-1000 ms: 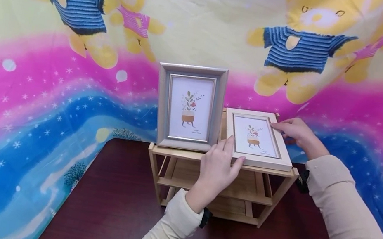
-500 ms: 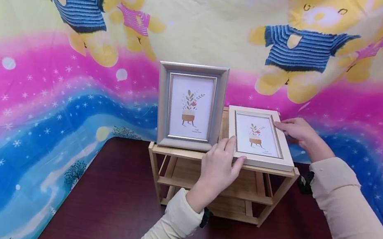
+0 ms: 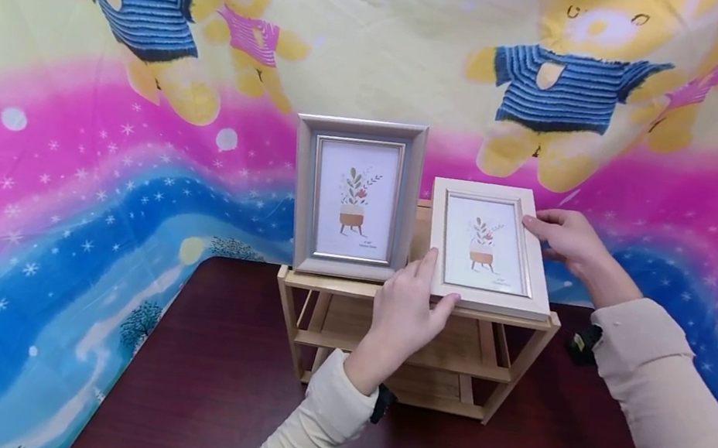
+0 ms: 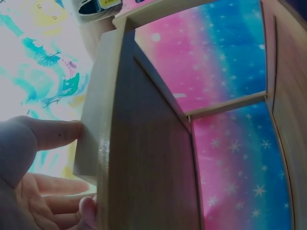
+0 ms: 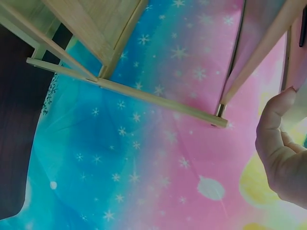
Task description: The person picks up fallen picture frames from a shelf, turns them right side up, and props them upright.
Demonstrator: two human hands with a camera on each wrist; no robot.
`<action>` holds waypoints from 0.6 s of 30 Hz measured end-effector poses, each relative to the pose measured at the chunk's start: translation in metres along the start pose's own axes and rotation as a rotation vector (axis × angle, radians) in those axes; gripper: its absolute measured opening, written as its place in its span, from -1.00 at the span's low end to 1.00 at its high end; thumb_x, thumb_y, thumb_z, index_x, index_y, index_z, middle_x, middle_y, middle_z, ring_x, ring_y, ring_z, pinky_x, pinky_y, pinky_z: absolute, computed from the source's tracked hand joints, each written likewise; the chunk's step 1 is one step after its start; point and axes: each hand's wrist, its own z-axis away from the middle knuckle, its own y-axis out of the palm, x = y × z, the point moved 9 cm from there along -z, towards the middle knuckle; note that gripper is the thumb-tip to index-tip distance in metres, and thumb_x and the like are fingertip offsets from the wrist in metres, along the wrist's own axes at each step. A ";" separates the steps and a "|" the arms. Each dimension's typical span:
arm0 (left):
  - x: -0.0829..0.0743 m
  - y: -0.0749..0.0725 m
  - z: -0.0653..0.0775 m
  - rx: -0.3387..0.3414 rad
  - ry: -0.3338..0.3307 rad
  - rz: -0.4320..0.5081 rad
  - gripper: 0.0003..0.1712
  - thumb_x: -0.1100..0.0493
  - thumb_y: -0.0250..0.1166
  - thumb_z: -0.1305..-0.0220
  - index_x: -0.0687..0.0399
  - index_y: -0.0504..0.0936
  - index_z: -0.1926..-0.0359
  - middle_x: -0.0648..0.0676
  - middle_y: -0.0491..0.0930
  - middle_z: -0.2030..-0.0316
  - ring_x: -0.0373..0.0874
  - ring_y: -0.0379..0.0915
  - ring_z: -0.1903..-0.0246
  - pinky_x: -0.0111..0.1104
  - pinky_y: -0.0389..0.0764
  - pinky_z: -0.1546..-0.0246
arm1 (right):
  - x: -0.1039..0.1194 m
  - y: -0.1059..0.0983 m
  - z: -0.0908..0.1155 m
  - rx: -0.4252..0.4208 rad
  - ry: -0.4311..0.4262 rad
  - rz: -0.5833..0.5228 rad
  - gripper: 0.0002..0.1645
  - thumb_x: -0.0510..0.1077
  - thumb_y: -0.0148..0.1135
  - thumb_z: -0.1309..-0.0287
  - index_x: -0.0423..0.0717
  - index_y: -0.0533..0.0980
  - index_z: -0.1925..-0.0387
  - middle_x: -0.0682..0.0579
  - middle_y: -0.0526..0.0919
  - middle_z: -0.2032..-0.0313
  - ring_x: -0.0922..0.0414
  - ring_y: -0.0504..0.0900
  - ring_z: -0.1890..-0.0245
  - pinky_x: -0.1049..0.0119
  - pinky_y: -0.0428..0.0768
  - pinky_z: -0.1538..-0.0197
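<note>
A cream picture frame [image 3: 479,299] with a potted-plant print leans back on the right side of a wooden rack's [image 3: 321,285] top, its lower edge near the rack's front. Thumb in front and fingers behind, my right hand [image 3: 571,242] grips its right edge high up, with the far edge raised. My left hand [image 3: 405,310] holds the lower left corner, fingers along the left side and thumb on the bottom edge. In the left wrist view my thumb [image 4: 60,134] presses that edge. A larger taupe picture frame [image 3: 303,192] stands upright on the rack's left side.
The rack's lower shelves [image 3: 350,324] are open at the front. It stands on a dark reddish table [image 3: 199,387]. A cloth printed with bears [image 3: 556,91] hangs close behind.
My right hand has moved up and slightly right, lifting the cream picture frame's far edge so it tilts more steeply. My left hand stays at its lower left corner; the taupe frame stays put.
</note>
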 end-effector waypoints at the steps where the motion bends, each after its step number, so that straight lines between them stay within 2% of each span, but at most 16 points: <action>1: 0.001 0.001 -0.001 0.025 -0.012 0.002 -0.28 -0.08 0.32 -0.04 0.23 0.39 -0.15 0.11 0.62 0.25 -0.05 0.56 0.35 -0.33 0.53 0.48 | 0.001 -0.001 0.001 -0.007 -0.007 -0.004 -0.02 0.25 -0.06 -0.19 -0.40 -0.05 -0.33 -0.38 0.20 -0.17 -0.14 0.32 -0.07 -0.05 0.36 -0.10; 6: 0.003 0.007 -0.004 0.153 -0.084 0.002 -0.23 -0.09 0.28 -0.08 0.25 0.31 -0.21 0.09 0.62 0.31 -0.03 0.54 0.38 -0.32 0.47 0.54 | 0.006 -0.007 0.006 -0.040 -0.032 -0.007 -0.02 0.25 -0.07 -0.18 -0.40 -0.05 -0.33 -0.37 0.19 -0.18 -0.13 0.30 -0.08 -0.03 0.38 -0.09; 8: 0.003 0.008 -0.004 0.184 -0.102 -0.003 -0.23 -0.09 0.27 -0.10 0.26 0.30 -0.22 0.10 0.61 0.31 -0.03 0.54 0.36 -0.31 0.48 0.51 | 0.007 -0.009 0.008 -0.048 -0.037 -0.016 -0.03 0.25 -0.06 -0.18 -0.37 -0.04 -0.33 -0.34 0.20 -0.18 -0.11 0.30 -0.08 0.06 0.44 -0.05; 13: 0.003 0.010 -0.006 0.212 -0.121 -0.009 -0.25 -0.08 0.26 -0.11 0.27 0.31 -0.21 0.11 0.60 0.29 -0.02 0.54 0.31 -0.29 0.51 0.44 | 0.013 -0.016 0.015 -0.095 -0.066 -0.020 -0.06 0.28 -0.03 -0.13 -0.29 0.07 -0.32 -0.22 0.26 -0.14 0.06 0.38 0.04 0.41 0.52 0.19; 18: 0.004 0.011 -0.006 0.215 -0.136 0.002 -0.22 -0.08 0.28 -0.10 0.26 0.28 -0.24 0.12 0.59 0.28 -0.03 0.53 0.30 -0.31 0.50 0.45 | 0.022 -0.024 0.022 -0.158 -0.116 -0.022 -0.10 0.26 0.02 -0.10 -0.28 0.16 -0.27 -0.05 0.37 0.06 0.28 0.45 0.24 0.49 0.51 0.30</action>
